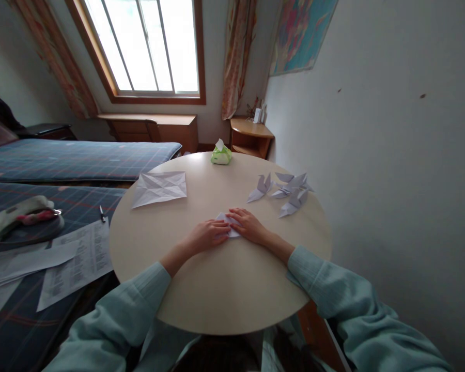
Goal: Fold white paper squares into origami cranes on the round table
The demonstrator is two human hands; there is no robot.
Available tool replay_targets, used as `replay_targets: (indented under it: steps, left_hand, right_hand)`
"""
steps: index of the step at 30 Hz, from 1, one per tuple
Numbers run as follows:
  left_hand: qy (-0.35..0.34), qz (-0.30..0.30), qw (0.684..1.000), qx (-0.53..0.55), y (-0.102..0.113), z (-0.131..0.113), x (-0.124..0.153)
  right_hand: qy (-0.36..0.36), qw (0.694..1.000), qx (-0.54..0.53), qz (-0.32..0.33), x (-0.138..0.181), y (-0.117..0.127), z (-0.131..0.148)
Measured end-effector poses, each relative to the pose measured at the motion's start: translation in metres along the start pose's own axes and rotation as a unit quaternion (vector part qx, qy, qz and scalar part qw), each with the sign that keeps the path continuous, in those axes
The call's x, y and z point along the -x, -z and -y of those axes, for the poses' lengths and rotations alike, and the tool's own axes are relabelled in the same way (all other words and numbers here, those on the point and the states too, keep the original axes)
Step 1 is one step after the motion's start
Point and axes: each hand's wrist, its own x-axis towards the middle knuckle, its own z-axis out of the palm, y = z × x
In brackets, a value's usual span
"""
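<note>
Daylight is pouring through the window (180,46), whose panes are glaring to blank white, while the wall (391,155) on the right and the lower-left bed (15,338) are sinking into dimness. The desk (217,305) is catching a pale, soft sheen and growing duller toward its near edge. The wide lens is stretching the sleeves (118,310) outward, and print on the sheet (87,258) is blurring beyond reading.

No text is legible: print on the white rectangular paper sheet (79,268) on the dark blue plaid bed (27,336) is too small, the tiny mark on the light-green plastic tissue pack (221,156) blurred.
</note>
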Motion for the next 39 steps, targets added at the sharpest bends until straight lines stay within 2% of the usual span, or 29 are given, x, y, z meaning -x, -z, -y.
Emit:
replay_targets:
  steps: [4,9,14,17,20,23,25,27,31,39]
  left_hand:
    - [-0.005,0.031,0.996,-0.083,0.000,-0.008,-0.001]
    - [0.051,0.047,0.982,-0.176,-0.008,-0.021,-0.011]
    - [0.109,0.040,0.969,-0.218,-0.015,-0.022,-0.022]
    - [0.115,0.058,0.970,-0.206,-0.014,-0.019,-0.025]
    - [0.134,0.061,0.971,-0.187,-0.006,-0.015,-0.023]
    - [0.200,0.044,0.964,-0.170,0.003,-0.013,-0.022]
    - [0.246,0.027,0.956,-0.159,0.008,-0.013,-0.022]
    - [0.272,0.012,0.951,-0.144,0.011,-0.015,-0.023]
    - [0.282,-0.001,0.953,-0.113,0.012,-0.019,-0.024]
    - [0.286,-0.020,0.954,-0.083,0.011,-0.018,-0.024]
  right_hand:
    - [-0.001,1.000,-0.002,0.000,0.000,-0.002,-0.001]
    - [0.005,0.999,-0.029,-0.019,-0.001,-0.009,-0.004]
    - [-0.032,0.987,-0.153,-0.036,-0.002,-0.009,-0.009]
    - [-0.115,0.944,-0.303,-0.056,-0.003,-0.004,-0.012]
    - [-0.198,0.867,-0.446,-0.102,-0.003,0.004,-0.011]
    - [-0.235,0.798,-0.537,-0.137,-0.003,0.010,-0.007]
    - [-0.238,0.776,-0.568,-0.136,-0.003,0.012,-0.005]
    - [-0.220,0.781,-0.572,-0.119,-0.004,0.011,-0.003]
    - [-0.176,0.823,-0.534,-0.085,-0.006,0.007,-0.001]
    - [-0.193,0.870,-0.444,-0.093,-0.006,-0.002,-0.006]
